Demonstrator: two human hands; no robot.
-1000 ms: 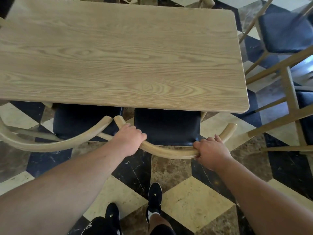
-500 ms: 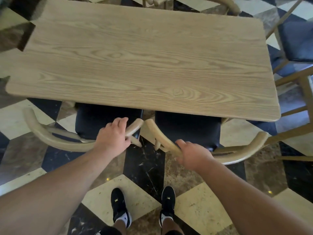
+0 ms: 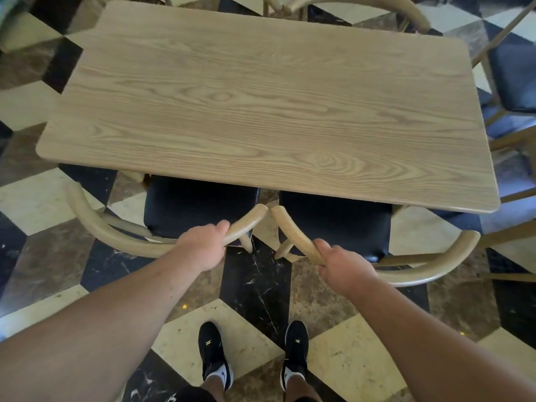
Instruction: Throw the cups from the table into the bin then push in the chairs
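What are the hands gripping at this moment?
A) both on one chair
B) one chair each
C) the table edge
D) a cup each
B: the left hand grips the left chair's rail, and the right hand grips the right chair's rail.

You stand in a café or dining room: a pale oak-grain rectangular worktop (image 3: pixel 261 105), matching bentwood chairs with black cushions (image 3: pixel 200 210), and a checkered marble floor (image 3: pixel 255 285).
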